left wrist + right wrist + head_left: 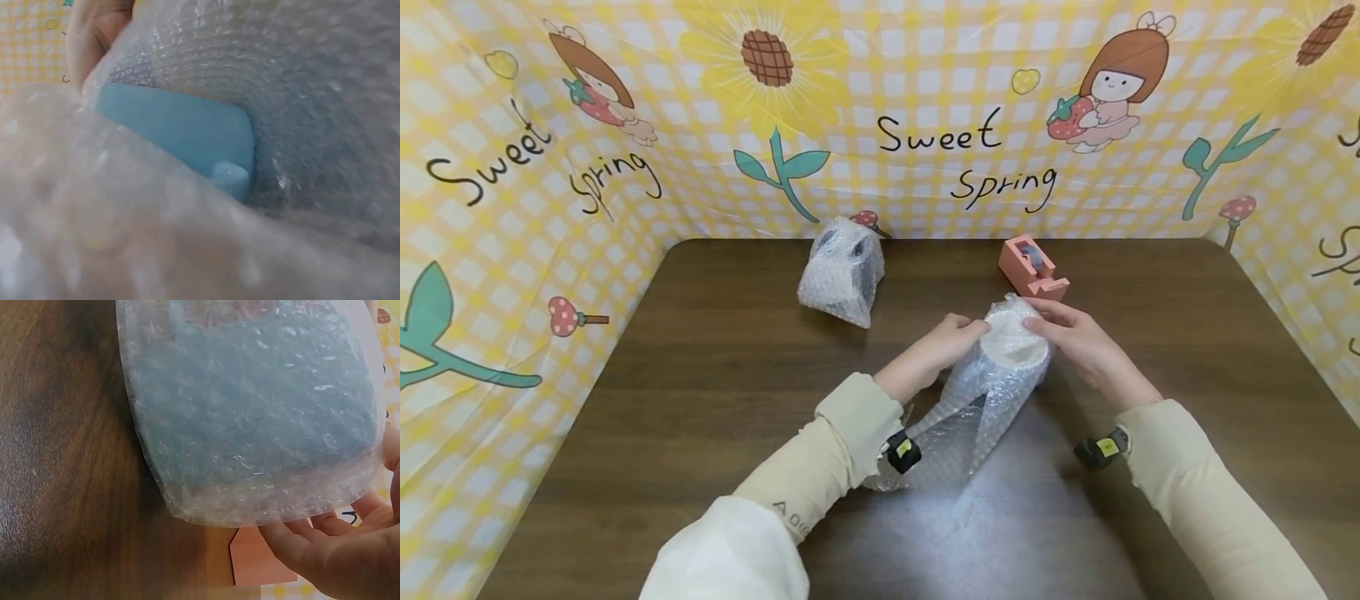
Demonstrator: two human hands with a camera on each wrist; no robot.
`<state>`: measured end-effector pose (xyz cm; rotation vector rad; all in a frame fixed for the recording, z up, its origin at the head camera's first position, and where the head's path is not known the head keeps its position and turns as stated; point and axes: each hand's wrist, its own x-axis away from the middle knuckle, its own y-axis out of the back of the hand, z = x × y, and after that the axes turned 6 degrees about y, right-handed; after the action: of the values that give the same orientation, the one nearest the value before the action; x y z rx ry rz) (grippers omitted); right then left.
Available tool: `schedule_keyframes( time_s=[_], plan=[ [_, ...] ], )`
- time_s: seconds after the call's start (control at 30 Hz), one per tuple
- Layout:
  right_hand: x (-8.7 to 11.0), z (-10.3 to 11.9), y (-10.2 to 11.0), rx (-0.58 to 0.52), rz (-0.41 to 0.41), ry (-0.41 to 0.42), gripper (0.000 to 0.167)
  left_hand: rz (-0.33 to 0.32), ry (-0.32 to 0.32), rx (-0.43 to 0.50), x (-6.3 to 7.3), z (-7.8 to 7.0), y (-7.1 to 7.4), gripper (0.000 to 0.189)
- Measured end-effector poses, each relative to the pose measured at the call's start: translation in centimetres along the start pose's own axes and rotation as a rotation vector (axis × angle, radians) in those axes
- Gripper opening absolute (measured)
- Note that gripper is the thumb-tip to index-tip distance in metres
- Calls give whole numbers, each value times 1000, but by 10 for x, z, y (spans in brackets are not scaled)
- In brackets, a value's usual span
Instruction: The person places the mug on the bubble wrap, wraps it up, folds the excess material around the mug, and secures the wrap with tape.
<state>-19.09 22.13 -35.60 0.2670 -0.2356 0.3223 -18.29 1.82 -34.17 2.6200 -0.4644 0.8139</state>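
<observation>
Together, both hands meet at the far end of a bubble-wrap bundle point(992, 375) lying near the middle of the brown table point(700, 375). The left hand point(936, 350) comes in from seven o'clock, its fingers curled onto the wrap's top edge and gripping it. The right hand point(1075, 337) reaches from four o'clock, its fingers point(306, 540) bent around the same end and holding it.

Both forearms wear cream sleeves point(835, 454), each with a small black-and-yellow camera at the wrist. The backdrop point(940, 133) reads "Sweet Spring" several times.

Inside the wrap, the left wrist view shows a light blue object point(181, 134) with rounded corners. At twelve o'clock from the bundle sits a pink tape dispenser point(1032, 267); at ten o'clock, well apart, stands a second wrapped parcel point(842, 271) with something dark inside.
</observation>
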Motion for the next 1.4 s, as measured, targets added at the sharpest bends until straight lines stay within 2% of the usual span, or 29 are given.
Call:
schedule_keyframes(
  time_s=[0.17,0.37,0.63,0.73,0.9,1.07,1.13,1.3,1.37,1.4],
  plan=[
    [0,-2,1,-6,-6,-4,61,98,55,-14,14,16,16,47],
    [0,-3,0,-10,-24,6,61,161,140,-51,31,38,35,53],
    [-1,-5,-1,-51,-29,15,61,228,223,-245,43,66,51,43],
    [-1,-5,-1,-55,-33,11,61,262,227,-277,47,70,51,38],
    [0,-5,-2,-56,-36,16,61,305,226,-268,47,71,48,38],
    [0,-5,-2,-64,-41,17,61,350,220,-179,42,70,48,41],
    [0,-4,-2,-75,-42,19,61,344,185,-141,41,69,52,41],
    [0,-4,-2,-72,-41,14,61,311,3,-103,38,65,65,39],
    [0,-3,-2,-63,-40,10,61,335,-62,-44,37,63,68,40],
    [0,-3,-2,-61,-38,9,61,358,-81,14,36,63,68,40]
  ],
)
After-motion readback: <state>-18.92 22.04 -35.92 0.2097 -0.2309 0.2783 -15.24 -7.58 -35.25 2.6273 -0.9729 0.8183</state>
